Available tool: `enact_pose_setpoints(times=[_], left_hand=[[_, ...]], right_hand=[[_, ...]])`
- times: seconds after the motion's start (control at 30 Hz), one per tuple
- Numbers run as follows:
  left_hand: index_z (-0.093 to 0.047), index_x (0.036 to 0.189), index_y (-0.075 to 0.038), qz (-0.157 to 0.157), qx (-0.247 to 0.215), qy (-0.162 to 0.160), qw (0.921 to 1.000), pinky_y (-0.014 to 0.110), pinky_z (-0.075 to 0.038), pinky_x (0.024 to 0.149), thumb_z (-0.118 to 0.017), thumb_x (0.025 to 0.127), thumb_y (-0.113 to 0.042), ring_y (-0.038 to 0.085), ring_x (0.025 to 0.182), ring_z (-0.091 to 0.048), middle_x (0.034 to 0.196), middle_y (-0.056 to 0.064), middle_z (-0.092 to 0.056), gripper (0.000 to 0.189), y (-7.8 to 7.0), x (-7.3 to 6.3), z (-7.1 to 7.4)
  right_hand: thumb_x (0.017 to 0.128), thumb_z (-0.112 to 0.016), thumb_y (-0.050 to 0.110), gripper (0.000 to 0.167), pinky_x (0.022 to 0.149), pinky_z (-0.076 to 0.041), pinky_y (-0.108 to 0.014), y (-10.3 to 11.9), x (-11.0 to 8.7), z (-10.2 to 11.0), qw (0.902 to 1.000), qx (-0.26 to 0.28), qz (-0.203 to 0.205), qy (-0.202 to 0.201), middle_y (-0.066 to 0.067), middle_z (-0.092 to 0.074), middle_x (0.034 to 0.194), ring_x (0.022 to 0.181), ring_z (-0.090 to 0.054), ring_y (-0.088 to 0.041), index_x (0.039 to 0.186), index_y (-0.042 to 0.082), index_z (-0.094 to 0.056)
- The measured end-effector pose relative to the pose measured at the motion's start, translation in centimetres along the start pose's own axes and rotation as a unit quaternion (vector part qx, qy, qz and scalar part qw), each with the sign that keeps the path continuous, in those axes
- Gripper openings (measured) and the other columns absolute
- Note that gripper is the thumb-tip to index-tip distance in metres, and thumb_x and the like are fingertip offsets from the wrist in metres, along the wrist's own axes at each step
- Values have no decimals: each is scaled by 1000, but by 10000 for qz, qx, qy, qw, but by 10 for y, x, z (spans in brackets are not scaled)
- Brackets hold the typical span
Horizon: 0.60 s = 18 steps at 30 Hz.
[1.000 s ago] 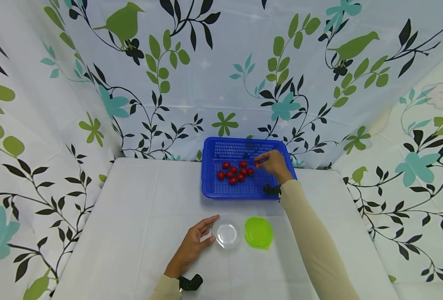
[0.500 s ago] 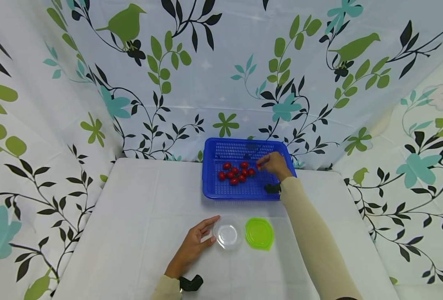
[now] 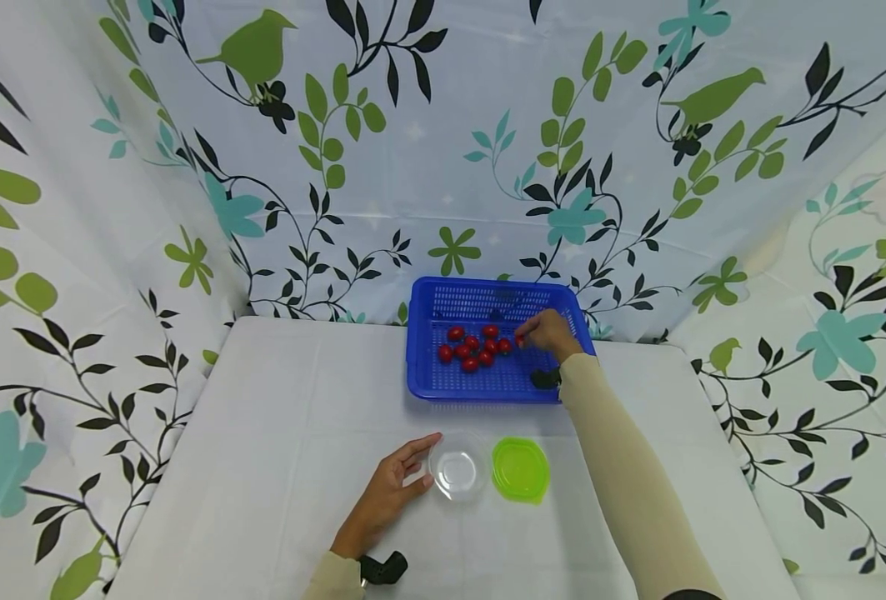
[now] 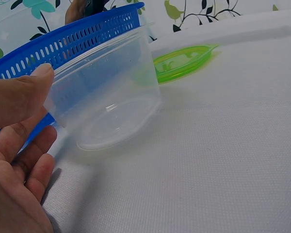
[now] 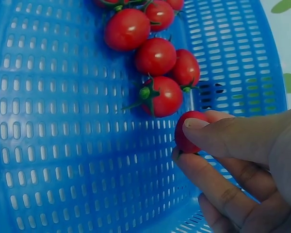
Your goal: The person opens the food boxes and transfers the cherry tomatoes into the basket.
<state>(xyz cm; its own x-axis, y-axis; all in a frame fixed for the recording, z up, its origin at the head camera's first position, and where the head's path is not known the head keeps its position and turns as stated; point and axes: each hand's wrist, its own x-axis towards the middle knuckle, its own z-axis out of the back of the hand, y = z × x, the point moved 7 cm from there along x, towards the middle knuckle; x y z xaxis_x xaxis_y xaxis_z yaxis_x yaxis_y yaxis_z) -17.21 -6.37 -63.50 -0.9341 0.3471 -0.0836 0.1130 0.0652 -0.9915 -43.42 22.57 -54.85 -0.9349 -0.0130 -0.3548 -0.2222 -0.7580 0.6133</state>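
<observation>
My right hand point(image 3: 548, 332) is inside the blue basket point(image 3: 443, 394) on its right side. It pinches a red cherry tomato point(image 5: 186, 133) between thumb and fingers. Several more cherry tomatoes point(image 5: 155, 57), some with green stems, lie in a cluster to the left of that hand in the head view. Nearer the body, my left hand point(image 3: 387, 493) curves round the left side of a clear plastic container point(image 3: 458, 475), thumb and index finger at its rim. In the left wrist view the container point(image 4: 111, 92) stands upright with nothing in it.
A bright green lid point(image 3: 521, 471) lies flat on the white-covered table point(image 3: 322, 392), just right of the container. The basket stands at the table's back edge, against a curtain point(image 3: 443, 150) with leaves and birds. Black straps circle both wrists.
My right hand, with the cherry tomato pinched in it, has shifted slightly down within the basket. The left hand stays at the container. The whole head view has drifted a little.
</observation>
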Motion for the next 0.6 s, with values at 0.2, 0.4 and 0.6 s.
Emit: enact_pose_setpoints(times=[0.2,0.4,0.6], left_hand=[[-51,157,-20,-47,27,-6,10000,25,-33,120,-68,103,-8,3,151,-42,165,1,-51,58,0,1,0],[-51,157,-19,-177,-3,73,9998,25,-34,120,-67,104,-7,2,149,-43,165,2,-50,58,-4,0,-1],[-51,157,-19,-226,-38,115,9997,23,-34,119,-67,104,-7,-1,148,-44,166,2,-49,57,-5,0,-1]], right_hand=[[90,-77,-1,25,119,-43,-59,0,0,-4,9999,-119,87,65,-20,-70,137,134,-59,-40,114,4,-82],[86,-79,-3,24,114,-48,-55,3,2,-6,9990,-385,214,38,-20,-73,132,130,-60,-39,110,3,-83],[88,-80,-1,22,115,-46,-55,1,4,-9,9990,-412,89,117,-19,-73,132,131,-60,-38,109,5,-83]])
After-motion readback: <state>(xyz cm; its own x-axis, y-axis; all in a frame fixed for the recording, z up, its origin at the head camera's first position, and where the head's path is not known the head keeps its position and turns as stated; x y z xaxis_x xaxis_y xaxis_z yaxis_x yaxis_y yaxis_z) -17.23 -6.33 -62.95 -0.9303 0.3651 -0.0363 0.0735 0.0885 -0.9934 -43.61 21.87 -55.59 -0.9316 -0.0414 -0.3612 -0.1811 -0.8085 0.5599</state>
